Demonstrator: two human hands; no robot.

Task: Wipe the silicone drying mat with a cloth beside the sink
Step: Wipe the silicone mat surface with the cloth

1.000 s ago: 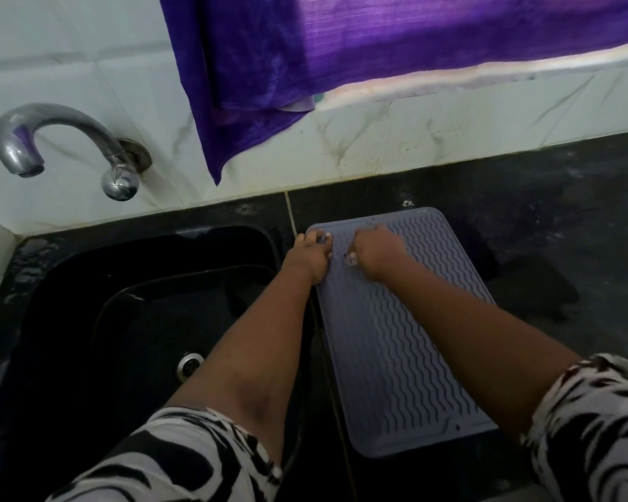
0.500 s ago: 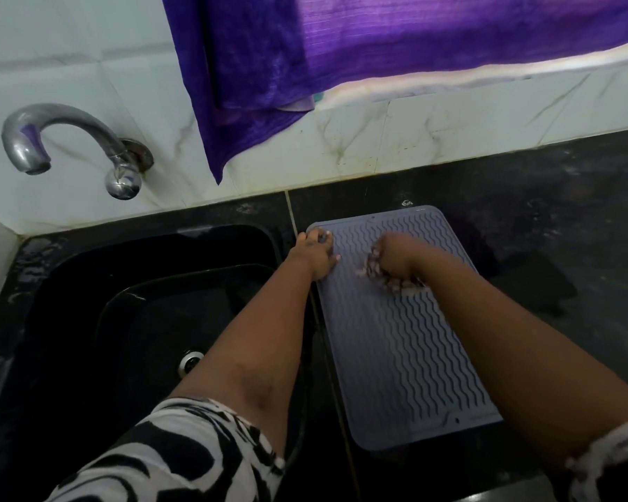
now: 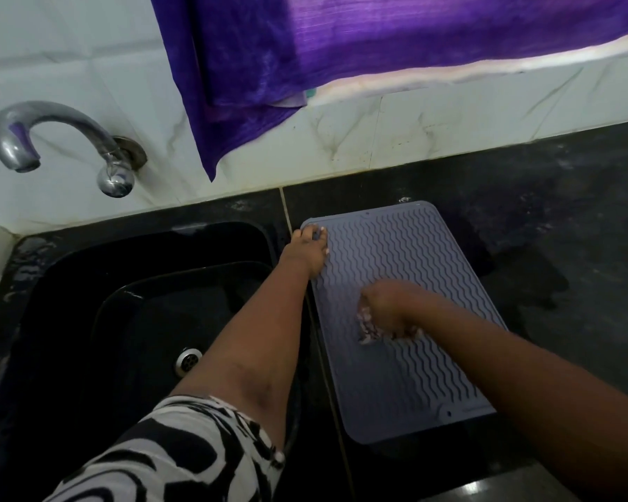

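The grey ribbed silicone drying mat (image 3: pixel 410 371) was laid flat on the black stone counter (image 3: pixel 559 197), just beside the black sink (image 3: pixel 124 248). Its long axis was pointed from the tiled wall toward the person, slightly slanted. Its far left corner was pinned by the left hand (image 3: pixel 307 252), fingers pressed down. A small pale cloth (image 3: pixel 368 329) was bunched in the closed fingers of the right hand (image 3: pixel 387 307), at mid-mat. If the pinning were loosened, the mat could probably be dragged on the wet counter toward the sink.
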